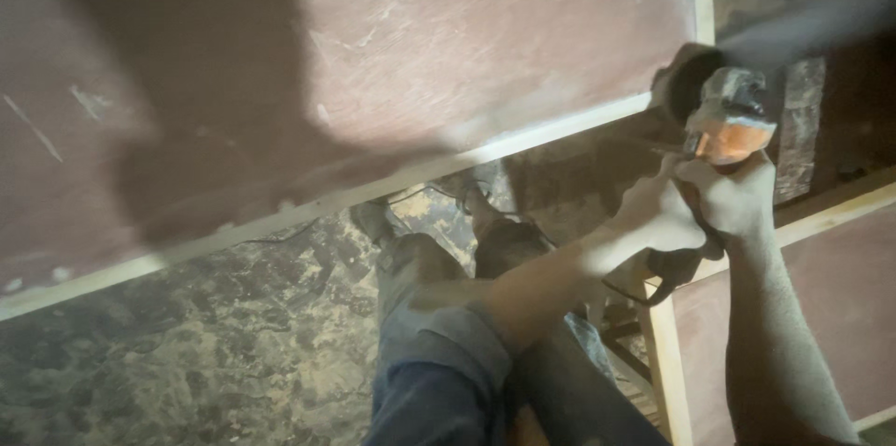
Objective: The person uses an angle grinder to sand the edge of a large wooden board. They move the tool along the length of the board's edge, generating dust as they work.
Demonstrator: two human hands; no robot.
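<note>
Your right hand (737,194) and left hand (658,217) both grip orange grinder (728,119), grinding corner of brown board (392,54). Next, hold steady along pale edge strip (373,189).

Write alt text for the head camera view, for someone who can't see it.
Seen from above, a person's two hands, the right hand and the left hand, grip an orange-bodied handheld power grinder at the pale wooden edge of a large reddish-brown plywood panel. Below are the person's legs in dusty blue trousers and a mottled stone floor.
</note>
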